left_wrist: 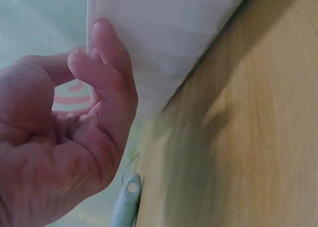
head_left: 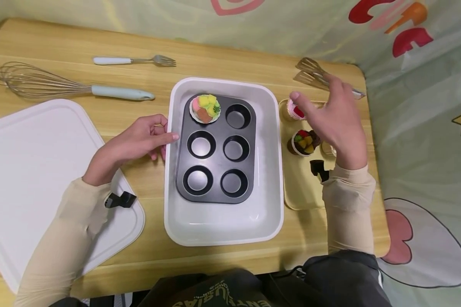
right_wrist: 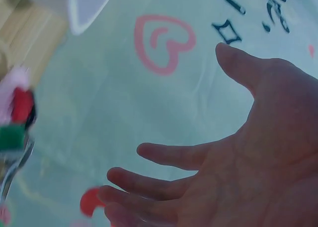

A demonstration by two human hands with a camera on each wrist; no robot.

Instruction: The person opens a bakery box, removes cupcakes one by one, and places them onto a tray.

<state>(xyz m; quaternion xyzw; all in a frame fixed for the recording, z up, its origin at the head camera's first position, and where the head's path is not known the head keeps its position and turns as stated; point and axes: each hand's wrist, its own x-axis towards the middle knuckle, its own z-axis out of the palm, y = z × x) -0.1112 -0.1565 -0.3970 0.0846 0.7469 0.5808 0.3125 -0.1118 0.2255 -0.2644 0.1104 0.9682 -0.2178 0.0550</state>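
Observation:
A deep white basin (head_left: 223,239) holds a dark muffin tin (head_left: 217,128) with six-cup layout; a fruit-topped cupcake (head_left: 205,109) sits in its far left cup. My left hand (head_left: 138,138) grips the basin's left rim, thumb over the edge and fingers curled against the outer wall (left_wrist: 164,43). Over the yellow tray (head_left: 303,192) on the right, my right hand (head_left: 342,121) hovers with fingers spread, holding nothing. Below it are a pink cupcake (head_left: 293,110), a chocolate cupcake with fruit (head_left: 304,143) and a pale cupcake (head_left: 328,149), partly hidden by the hand.
A white cutting board (head_left: 34,162) lies at the left, under my left forearm. Behind it are a whisk (head_left: 115,91) and a fork (head_left: 138,60). Metal tongs (head_left: 311,72) lie at the back right. A printed curtain (head_left: 422,128) borders the table's back and right.

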